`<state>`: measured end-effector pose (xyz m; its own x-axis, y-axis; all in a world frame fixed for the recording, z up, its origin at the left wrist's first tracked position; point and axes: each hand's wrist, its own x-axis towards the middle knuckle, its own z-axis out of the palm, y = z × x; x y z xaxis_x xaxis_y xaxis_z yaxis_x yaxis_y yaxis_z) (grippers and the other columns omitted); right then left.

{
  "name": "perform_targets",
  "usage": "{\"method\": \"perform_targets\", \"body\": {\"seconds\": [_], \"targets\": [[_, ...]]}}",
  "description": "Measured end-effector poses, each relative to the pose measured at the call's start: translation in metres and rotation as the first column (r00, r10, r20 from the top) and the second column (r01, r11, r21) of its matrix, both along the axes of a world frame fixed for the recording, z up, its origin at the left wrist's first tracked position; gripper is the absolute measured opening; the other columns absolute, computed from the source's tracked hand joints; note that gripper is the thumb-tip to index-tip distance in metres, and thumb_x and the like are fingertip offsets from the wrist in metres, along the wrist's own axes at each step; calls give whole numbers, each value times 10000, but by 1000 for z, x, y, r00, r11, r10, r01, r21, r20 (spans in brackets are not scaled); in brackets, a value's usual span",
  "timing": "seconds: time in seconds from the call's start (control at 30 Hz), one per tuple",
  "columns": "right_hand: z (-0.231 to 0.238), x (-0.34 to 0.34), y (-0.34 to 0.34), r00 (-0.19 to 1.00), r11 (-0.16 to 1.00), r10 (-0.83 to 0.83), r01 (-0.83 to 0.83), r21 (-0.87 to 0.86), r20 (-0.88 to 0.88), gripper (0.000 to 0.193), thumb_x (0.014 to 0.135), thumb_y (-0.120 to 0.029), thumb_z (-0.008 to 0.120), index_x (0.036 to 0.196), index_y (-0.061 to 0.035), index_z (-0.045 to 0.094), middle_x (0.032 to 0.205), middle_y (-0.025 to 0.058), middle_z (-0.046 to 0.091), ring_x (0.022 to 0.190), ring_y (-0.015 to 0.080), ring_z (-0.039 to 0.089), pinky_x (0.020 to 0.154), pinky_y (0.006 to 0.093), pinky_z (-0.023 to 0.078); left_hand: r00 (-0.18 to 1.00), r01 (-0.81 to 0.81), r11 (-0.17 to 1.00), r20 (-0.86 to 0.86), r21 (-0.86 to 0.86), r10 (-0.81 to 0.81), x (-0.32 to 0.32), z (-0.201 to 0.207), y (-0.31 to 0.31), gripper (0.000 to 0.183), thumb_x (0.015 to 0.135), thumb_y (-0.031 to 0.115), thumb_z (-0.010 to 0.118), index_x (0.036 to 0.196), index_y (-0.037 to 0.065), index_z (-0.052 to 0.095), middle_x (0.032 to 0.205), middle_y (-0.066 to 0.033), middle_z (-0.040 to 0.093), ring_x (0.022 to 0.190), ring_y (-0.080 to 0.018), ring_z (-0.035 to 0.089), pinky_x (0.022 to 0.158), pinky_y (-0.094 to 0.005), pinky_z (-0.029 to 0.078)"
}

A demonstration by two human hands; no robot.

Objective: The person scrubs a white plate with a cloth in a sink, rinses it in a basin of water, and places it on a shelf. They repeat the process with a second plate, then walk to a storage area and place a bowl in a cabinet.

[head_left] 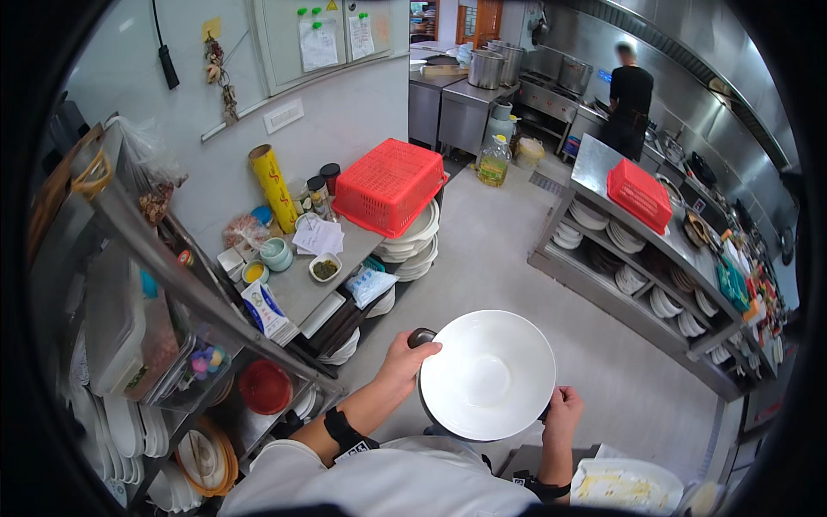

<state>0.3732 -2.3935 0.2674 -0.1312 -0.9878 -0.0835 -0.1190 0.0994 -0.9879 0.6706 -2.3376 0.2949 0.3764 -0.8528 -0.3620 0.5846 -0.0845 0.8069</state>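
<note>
In front of me is a wide, round white bowl (488,372), with its smooth inside facing up and nothing in it. A dark rim shows below its lower left edge, and a dark handle (421,337) sticks out at the left; I cannot tell whether these belong to the bowl or to a dark pan under it. My left hand (403,365) grips by the dark handle, its thumb over the white rim. At the opposite side, my right hand (564,412) is closed around another dark part, mostly hidden by the fingers.
Left, a counter (301,284) holds small bowls, jars and an upturned red basket (389,185). Plates fill a steel shelf unit (556,258) at the right. A soiled white tray (624,487) lies near my right arm. Another person (629,99) stands by the far stoves.
</note>
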Motion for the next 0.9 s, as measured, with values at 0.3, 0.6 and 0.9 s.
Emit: {"method": "perform_targets", "body": {"seconds": [0.3,0.6,0.9], "targets": [[19,49,-184,986,984,158,-153,94,-52,226,851,-152,640,768,55,603,662,44,600,592,86,498,536,263,414,973,-221,974,-50,48,223,30,5,-134,426,743,-7,705,1107,-43,485,939,-101,583,824,-183,608,729,-310,520],[-12,143,-368,973,965,228,-219,147,-47,215,852,-144,637,765,48,597,661,29,579,574,82,478,522,245,392,974,-227,973,-17,31,228,119,-21,-300,340,762,-20,666,1061,-40,506,942,-99,589,836,-178,606,739,-308,510],[7,172,-530,996,988,68,-59,143,-62,196,876,-147,601,788,28,585,621,17,567,520,72,486,451,229,375,984,-178,984,2,19,178,159,-11,-502,308,698,11,715,954,-21,547,837,-54,577,747,-141,580,677,-284,477]]}}
